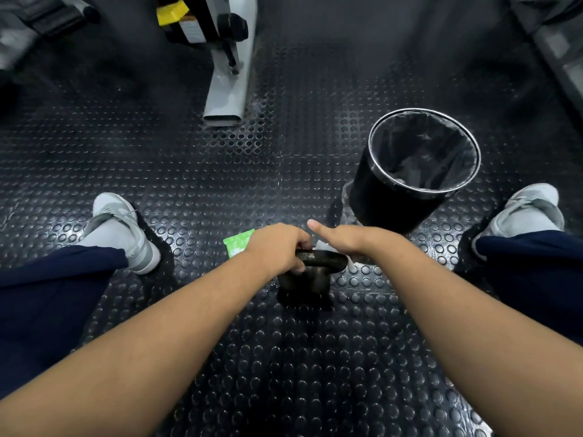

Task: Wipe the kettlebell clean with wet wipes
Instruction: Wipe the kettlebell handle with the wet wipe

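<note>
Kettlebell [315, 277] dim | left hand [279, 247] grips handle [321, 258] | right hand [353, 241] hides wipe [325, 246]

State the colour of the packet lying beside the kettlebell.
The packet is bright green; the head view shows it best.

Black kettlebell [310, 272]; green wipe pack [237, 244]; white wipe [325, 246]; black bin [388, 209], silver rim; black round-stud floor [176, 171]; grey shoes [120, 228]; navy trousers [47, 294]; grey machine leg [227, 93], yellow part [172, 12].

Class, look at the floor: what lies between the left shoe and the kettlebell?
A green pack, partly hidden by the left hand, lies between the left shoe and the kettlebell; the head view shows it.
</note>
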Demonstrator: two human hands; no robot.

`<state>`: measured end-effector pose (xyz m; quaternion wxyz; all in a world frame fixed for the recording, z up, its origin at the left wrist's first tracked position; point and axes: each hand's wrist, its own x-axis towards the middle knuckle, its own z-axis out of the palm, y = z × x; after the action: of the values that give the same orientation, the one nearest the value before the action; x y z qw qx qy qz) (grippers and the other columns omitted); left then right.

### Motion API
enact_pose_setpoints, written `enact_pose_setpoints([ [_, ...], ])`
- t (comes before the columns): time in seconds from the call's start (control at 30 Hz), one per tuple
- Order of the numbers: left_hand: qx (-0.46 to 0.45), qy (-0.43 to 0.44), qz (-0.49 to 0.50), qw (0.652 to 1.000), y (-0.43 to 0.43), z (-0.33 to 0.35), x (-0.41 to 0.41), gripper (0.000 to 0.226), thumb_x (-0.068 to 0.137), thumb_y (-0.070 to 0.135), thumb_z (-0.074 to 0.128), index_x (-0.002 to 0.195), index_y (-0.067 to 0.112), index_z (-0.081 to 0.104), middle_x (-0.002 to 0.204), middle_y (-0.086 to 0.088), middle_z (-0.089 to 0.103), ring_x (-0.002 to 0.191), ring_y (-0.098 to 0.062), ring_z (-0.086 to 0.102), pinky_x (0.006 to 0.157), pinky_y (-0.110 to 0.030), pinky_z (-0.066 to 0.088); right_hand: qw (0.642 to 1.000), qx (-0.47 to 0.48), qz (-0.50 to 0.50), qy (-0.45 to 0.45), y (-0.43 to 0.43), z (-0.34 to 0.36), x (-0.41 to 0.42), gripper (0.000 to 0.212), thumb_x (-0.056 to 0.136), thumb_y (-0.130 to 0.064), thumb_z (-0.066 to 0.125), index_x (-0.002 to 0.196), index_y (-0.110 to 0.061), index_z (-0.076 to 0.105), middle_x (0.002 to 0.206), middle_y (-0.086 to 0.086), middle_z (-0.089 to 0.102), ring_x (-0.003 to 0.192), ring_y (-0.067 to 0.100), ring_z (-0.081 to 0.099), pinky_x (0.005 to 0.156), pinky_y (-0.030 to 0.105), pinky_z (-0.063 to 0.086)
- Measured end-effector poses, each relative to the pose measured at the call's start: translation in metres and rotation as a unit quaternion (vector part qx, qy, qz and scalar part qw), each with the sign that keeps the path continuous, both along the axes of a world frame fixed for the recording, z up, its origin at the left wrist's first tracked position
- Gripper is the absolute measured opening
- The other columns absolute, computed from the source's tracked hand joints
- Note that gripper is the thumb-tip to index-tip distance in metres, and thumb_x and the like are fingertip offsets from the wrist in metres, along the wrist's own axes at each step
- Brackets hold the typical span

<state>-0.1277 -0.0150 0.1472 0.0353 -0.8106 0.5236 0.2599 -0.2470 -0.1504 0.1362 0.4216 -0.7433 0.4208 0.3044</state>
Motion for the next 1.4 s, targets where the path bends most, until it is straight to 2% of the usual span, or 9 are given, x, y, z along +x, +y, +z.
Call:
enact_pose_setpoints([
  [0.23, 0.003, 0.003, 0.0, 1.0, -0.001, 0.004, -0.002, 0.046, 0.075, 0.041, 0.086, 0.118, 0.044, 0.068, 0.112, 0.013, 0.071, 0.105, -0.015, 0.065, 0.08, -0.031, 0.05, 0.997, 0.063, -0.045, -0.021, 0.002, -0.013, 0.001, 0.101, 0.087, -0.089, 0.024, 0.153, -0.015, 0.046, 0.162, 0.013, 0.04, 0.149, 0.033, 0.036, 0.123, 0.05, 0.025],
  [0.4, -0.002, 0.011, 0.002, 1.0, 0.0, 0.004, -0.003, 0.047, 0.076, 0.04, 0.086, 0.118, 0.046, 0.068, 0.113, 0.015, 0.071, 0.107, -0.013, 0.064, 0.077, -0.029, 0.045, 0.998, 0.046, -0.043, -0.009, -0.004, -0.038, -0.014, 0.093, 0.079, -0.097, 0.021, 0.1, -0.019, 0.067, 0.106, 0.008, 0.063, 0.096, 0.028, 0.061, 0.089, 0.042, 0.05],
  [0.57, -0.003, 0.006, -0.007, 1.0, -0.001, 0.003, -0.001, 0.046, 0.078, 0.041, 0.085, 0.119, 0.046, 0.068, 0.113, 0.015, 0.071, 0.108, -0.014, 0.065, 0.076, -0.029, 0.044, 1.0, 0.009, -0.01, 0.008, -0.002, -0.012, -0.016, 0.099, 0.091, -0.085, 0.018, 0.151, -0.012, 0.049, 0.159, 0.014, 0.043, 0.143, 0.034, 0.045, 0.115, 0.046, 0.033],
  [0.63, 0.001, 0.008, -0.009, 1.0, -0.002, 0.002, 0.0, 0.047, 0.078, 0.041, 0.085, 0.12, 0.045, 0.067, 0.114, 0.014, 0.07, 0.108, -0.015, 0.065, 0.076, -0.029, 0.044, 1.0, -0.01, 0.014, 0.011, -0.003, -0.001, -0.011, 0.098, 0.092, -0.084, 0.017, 0.149, -0.012, 0.05, 0.157, 0.013, 0.045, 0.143, 0.032, 0.044, 0.117, 0.045, 0.03],
  [0.73, 0.004, 0.005, -0.017, 1.0, -0.004, 0.001, 0.0, 0.048, 0.078, 0.041, 0.085, 0.123, 0.044, 0.066, 0.116, 0.013, 0.069, 0.108, -0.017, 0.065, 0.075, -0.029, 0.042, 1.0, -0.007, 0.027, -0.01, -0.003, 0.005, 0.0, 0.088, 0.09, -0.085, 0.016, 0.115, -0.017, 0.066, 0.116, 0.006, 0.058, 0.11, 0.026, 0.059, 0.1, 0.038, 0.042],
  [0.87, 0.007, 0.003, -0.016, 1.0, -0.004, 0.001, 0.0, 0.046, 0.076, 0.042, 0.085, 0.118, 0.045, 0.066, 0.113, 0.013, 0.069, 0.108, -0.016, 0.065, 0.076, -0.031, 0.044, 1.0, 0.0, 0.013, -0.004, 0.003, -0.013, -0.001, 0.113, 0.08, -0.095, 0.016, 0.145, -0.012, 0.056, 0.156, 0.013, 0.047, 0.144, 0.032, 0.043, 0.122, 0.048, 0.028],
  [1.07, 0.001, -0.005, -0.027, 1.0, -0.004, 0.001, -0.001, 0.046, 0.078, 0.043, 0.084, 0.121, 0.045, 0.066, 0.116, 0.015, 0.068, 0.11, -0.016, 0.063, 0.079, -0.033, 0.047, 0.998, 0.011, -0.054, -0.019, 0.0, -0.041, -0.022, 0.109, 0.063, -0.105, 0.014, 0.107, -0.019, 0.065, 0.122, 0.01, 0.061, 0.118, 0.029, 0.057, 0.116, 0.053, 0.036],
  [1.2, 0.0, 0.0, -0.027, 1.0, -0.004, 0.0, 0.0, 0.046, 0.079, 0.043, 0.084, 0.121, 0.046, 0.067, 0.117, 0.017, 0.068, 0.11, -0.014, 0.063, 0.08, -0.032, 0.046, 1.0, -0.019, -0.002, 0.002, -0.002, -0.022, -0.02, 0.098, 0.093, -0.082, 0.014, 0.144, -0.01, 0.058, 0.157, 0.016, 0.046, 0.145, 0.032, 0.042, 0.12, 0.046, 0.026],
  [1.4, 0.005, -0.003, -0.028, 1.0, -0.005, 0.0, 0.001, 0.046, 0.079, 0.044, 0.084, 0.121, 0.044, 0.066, 0.116, 0.013, 0.069, 0.109, -0.016, 0.064, 0.074, -0.03, 0.04, 0.999, -0.04, 0.024, -0.003, -0.002, -0.005, 0.003, 0.105, 0.089, -0.087, 0.014, 0.151, -0.009, 0.047, 0.159, 0.015, 0.043, 0.141, 0.034, 0.046, 0.115, 0.045, 0.034],
])
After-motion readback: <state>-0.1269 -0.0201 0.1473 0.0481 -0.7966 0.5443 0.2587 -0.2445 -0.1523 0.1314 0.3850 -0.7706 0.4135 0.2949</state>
